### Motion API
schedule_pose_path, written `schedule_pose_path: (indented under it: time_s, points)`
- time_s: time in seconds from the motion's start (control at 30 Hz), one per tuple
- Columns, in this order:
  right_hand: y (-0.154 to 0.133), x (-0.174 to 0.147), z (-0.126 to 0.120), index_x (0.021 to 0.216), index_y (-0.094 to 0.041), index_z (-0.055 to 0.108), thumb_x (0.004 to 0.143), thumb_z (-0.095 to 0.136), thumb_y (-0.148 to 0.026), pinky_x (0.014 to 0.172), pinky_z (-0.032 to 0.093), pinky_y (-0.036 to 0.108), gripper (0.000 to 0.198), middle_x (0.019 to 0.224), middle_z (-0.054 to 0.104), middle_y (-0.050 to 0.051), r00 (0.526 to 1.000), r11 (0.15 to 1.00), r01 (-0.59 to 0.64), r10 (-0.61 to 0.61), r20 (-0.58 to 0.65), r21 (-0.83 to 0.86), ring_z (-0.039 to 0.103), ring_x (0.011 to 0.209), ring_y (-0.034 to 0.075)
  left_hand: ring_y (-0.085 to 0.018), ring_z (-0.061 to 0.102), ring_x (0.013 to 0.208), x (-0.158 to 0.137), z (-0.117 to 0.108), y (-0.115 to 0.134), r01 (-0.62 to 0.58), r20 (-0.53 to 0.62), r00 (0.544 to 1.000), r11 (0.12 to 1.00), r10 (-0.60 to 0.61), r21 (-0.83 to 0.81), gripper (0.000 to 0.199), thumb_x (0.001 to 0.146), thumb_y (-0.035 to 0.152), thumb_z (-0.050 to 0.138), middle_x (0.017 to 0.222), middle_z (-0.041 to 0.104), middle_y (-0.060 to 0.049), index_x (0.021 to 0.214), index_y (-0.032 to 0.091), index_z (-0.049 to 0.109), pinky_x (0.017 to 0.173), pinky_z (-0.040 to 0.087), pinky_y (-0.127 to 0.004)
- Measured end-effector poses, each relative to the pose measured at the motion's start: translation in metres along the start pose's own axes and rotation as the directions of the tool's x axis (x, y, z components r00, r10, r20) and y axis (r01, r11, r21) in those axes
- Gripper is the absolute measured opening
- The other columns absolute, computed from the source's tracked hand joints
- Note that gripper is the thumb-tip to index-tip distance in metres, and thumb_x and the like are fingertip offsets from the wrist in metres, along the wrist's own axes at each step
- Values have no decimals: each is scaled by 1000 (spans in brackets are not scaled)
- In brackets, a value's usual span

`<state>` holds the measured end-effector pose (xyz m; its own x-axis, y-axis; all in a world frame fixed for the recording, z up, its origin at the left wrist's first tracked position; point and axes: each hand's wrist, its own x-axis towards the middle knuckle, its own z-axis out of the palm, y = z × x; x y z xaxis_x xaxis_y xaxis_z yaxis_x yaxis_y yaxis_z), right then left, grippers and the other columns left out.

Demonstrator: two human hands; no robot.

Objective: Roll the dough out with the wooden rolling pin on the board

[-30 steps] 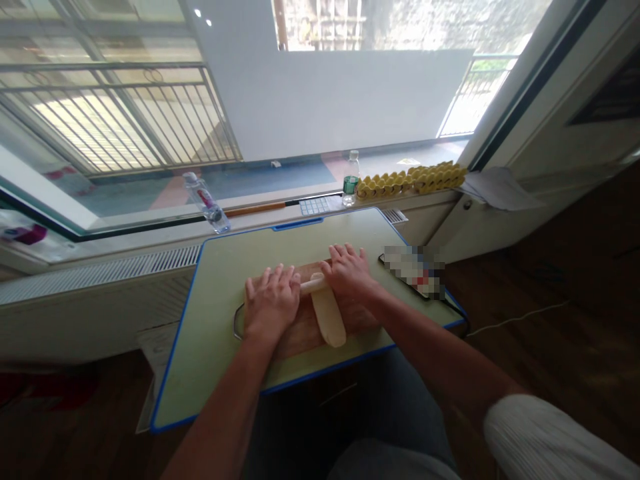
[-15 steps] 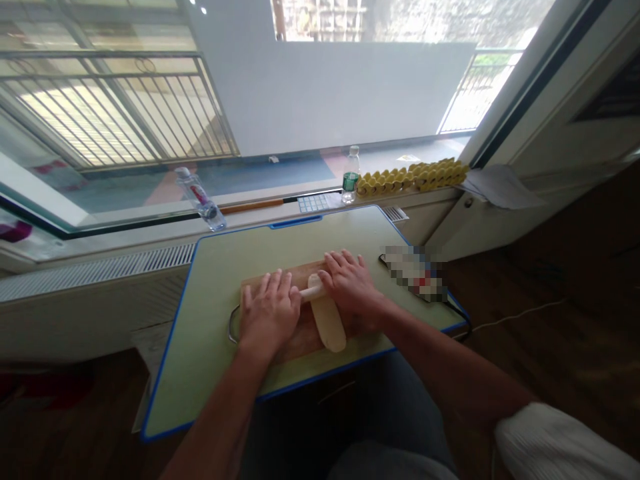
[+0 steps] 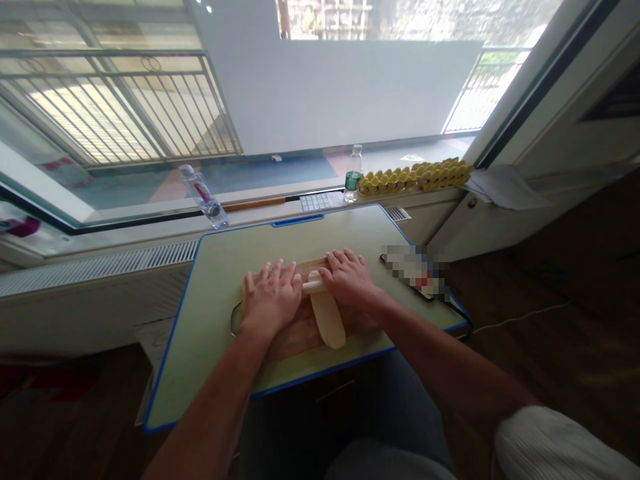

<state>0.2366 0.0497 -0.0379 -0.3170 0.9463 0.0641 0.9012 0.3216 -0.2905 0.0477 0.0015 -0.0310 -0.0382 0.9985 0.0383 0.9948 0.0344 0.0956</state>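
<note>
A pale rolling pin [image 3: 314, 287] lies across a long flattened strip of dough [image 3: 330, 323] on a wooden cutting board [image 3: 295, 340]. My left hand [image 3: 273, 297] rests palm down over the pin's left part, its fingers stretched forward and spread. Over the right part lies my right hand [image 3: 350, 277], also palm down with fingers extended and its thumb near the dough. Both palms hide the pin's ends; only its middle shows between them. The dough's far tip pokes out just beyond the pin, and its rounded near end reaches toward the board's front edge.
The board sits on a light green table [image 3: 210, 347] with blue edging. A pixelated, dark-edged item [image 3: 413, 270] lies at the right. Along the windowsill stand a leaning bottle [image 3: 205, 198], an upright bottle [image 3: 353, 177] and yellow egg cartons [image 3: 415, 179].
The rolling pin has shifted slightly away from me along the dough and now lies straighter across it. My left hand has moved forward with it; my right hand has barely moved.
</note>
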Motion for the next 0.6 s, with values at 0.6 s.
schedule_pose_path:
  time_s: [0.6]
  points:
    - [-2,49,-9,163,-23,42,105,31,-60,126,20,68,69,170,41,11,977,986,-165,160,139,28,31,157,36,-34,34,159,31,-12,1,106,163,981,994,-103,-16,66,105,54,21,173,37,-8,160,29,47,128,22,-70]
